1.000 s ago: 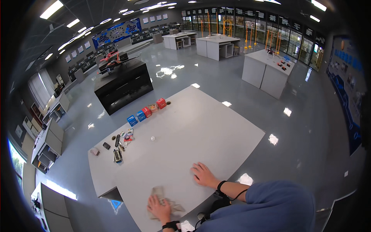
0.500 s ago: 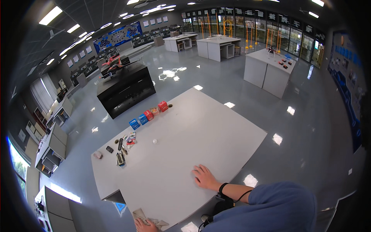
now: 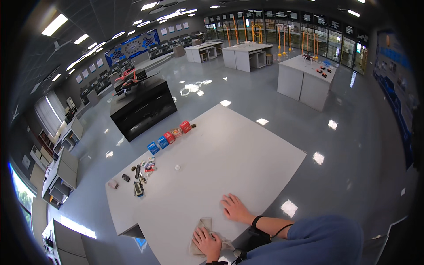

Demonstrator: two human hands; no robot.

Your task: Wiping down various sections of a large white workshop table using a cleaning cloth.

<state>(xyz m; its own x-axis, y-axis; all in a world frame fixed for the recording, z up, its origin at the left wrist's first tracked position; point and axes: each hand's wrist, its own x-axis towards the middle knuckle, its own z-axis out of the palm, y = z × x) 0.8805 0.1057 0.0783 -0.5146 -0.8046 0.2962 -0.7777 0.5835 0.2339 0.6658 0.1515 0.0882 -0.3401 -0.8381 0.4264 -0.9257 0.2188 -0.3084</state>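
On the white tabletop (image 3: 247, 150), a crumpled beige cloth (image 3: 205, 222) lies near the front edge. My left hand (image 3: 207, 244) presses down on that cloth, fingers spread, with folds showing past the fingertips and to the right of the palm. Farther right, my right hand (image 3: 236, 209) rests palm down on the bare table, fingers extended and holding nothing. A dark band circles the right wrist. Ahead of both hands stands a small white round object (image 3: 178, 168), touched by neither.
Along the far left edge stand blue boxes (image 3: 158, 145) and red boxes (image 3: 185, 126). Small items, including a black-and-silver object (image 3: 138, 189), lie on the table's left part. A black cabinet (image 3: 145, 110) stands beyond, and another white table (image 3: 304, 84) is at the far right.
My left hand and the cloth have moved right and away from me, from the bottom edge of the picture. My right hand stays on nearly the same spot.
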